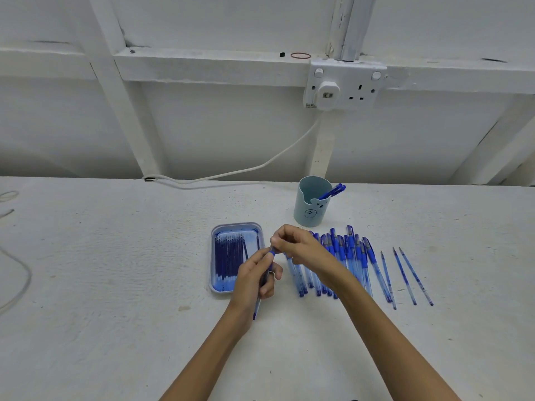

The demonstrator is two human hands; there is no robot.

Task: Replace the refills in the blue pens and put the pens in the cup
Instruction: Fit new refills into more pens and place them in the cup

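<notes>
My left hand (254,277) grips a blue pen (257,309) by its barrel, its lower end sticking out below my palm. My right hand (298,244) pinches the pen's upper end just above my left fingers. A blue tray (215,235) left of my hands holds several dark blue refills (228,259) side by side. Several blue pens (344,256) lie in a row on the table to the right, partly under my right forearm. Three loose refills (405,274) lie further right. The light blue cup (311,205) stands behind the row with two pens (333,191) leaning in it.
A white table (115,270) runs up to a white panelled wall. A double wall socket (344,85) carries a plugged-in adapter, and its white cable (260,166) drops to the table's back edge. Thin wires (17,273) lie at the far left.
</notes>
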